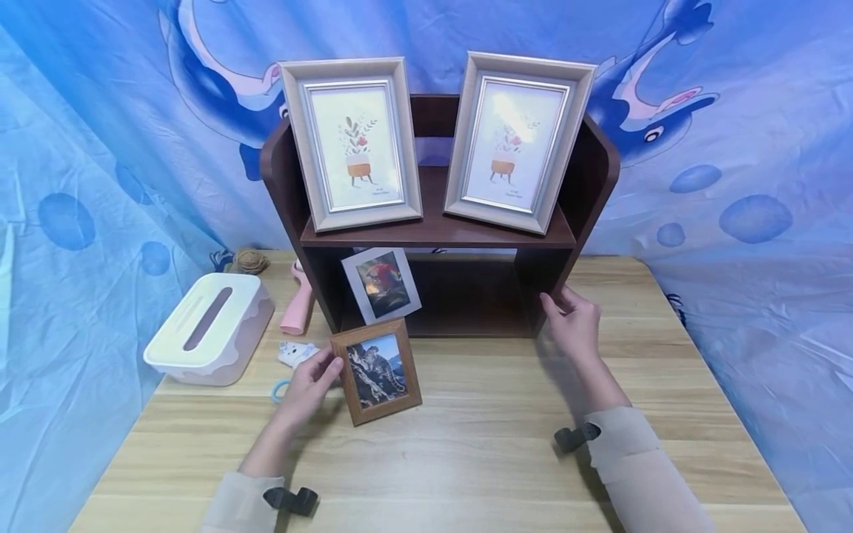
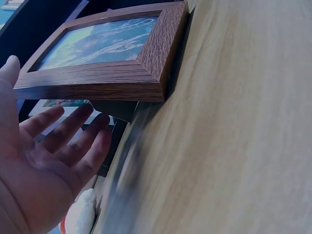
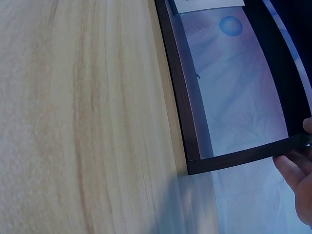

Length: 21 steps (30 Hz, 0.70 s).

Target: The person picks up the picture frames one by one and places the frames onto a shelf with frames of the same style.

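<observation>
A brown wooden picture frame [image 1: 410,370] with a leopard photo stands leaning back on the table, its dark rear leg [image 2: 114,109] showing in the left wrist view. My left hand [image 1: 309,389] is at its left edge, thumb toward the front and loosely spread fingers [image 2: 80,141] behind, with a gap between them and the back. With thumb inside and fingers outside, my right hand [image 1: 578,326] pinches the right side panel of the dark brown shelf [image 1: 466,326]. A white picture frame [image 1: 416,296] with a parrot photo stands at the left of the lower shelf.
Two large silver-beige frames [image 1: 412,148] lean on the upper shelf. Left of the shelf are a white tissue box [image 1: 249,326], a pink-handled tool [image 1: 298,307], a twine ball [image 1: 249,260], a small white figure [image 1: 293,353] and a blue ring [image 1: 276,390]. A blue curtain [image 1: 733,148] surrounds the table.
</observation>
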Each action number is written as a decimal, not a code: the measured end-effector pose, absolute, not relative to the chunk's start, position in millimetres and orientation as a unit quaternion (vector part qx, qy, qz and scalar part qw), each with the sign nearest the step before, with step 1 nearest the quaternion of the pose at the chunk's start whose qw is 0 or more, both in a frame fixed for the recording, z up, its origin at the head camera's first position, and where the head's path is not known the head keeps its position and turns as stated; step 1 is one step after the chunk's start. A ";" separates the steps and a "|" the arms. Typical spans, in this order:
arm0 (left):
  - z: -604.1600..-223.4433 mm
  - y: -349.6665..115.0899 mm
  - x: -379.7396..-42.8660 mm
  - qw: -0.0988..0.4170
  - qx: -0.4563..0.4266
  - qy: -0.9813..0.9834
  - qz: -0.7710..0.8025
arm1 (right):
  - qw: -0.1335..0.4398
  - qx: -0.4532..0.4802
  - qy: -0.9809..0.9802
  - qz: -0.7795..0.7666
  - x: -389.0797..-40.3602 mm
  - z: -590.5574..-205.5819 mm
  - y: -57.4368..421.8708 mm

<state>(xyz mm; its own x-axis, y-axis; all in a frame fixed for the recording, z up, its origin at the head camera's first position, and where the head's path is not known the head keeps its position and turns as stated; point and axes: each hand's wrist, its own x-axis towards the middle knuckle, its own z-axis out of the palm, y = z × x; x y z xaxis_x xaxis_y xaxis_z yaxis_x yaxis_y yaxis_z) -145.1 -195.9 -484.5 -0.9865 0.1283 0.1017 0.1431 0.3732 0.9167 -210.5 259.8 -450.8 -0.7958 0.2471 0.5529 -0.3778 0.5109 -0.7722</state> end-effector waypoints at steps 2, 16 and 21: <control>-486.0 -196.4 -144.5 -0.002 -0.077 -0.832 -0.549 | 0.316 0.040 -0.809 0.495 -210.1 -450.7 259.2; -489.9 -191.6 -140.2 -0.034 -0.028 -0.795 -0.604 | 0.324 0.040 -0.801 0.501 -208.8 -450.2 255.3; -489.3 -190.7 -137.9 -0.041 -0.007 -0.769 -0.638 | 0.347 0.046 -0.796 0.493 -202.6 -440.6 247.0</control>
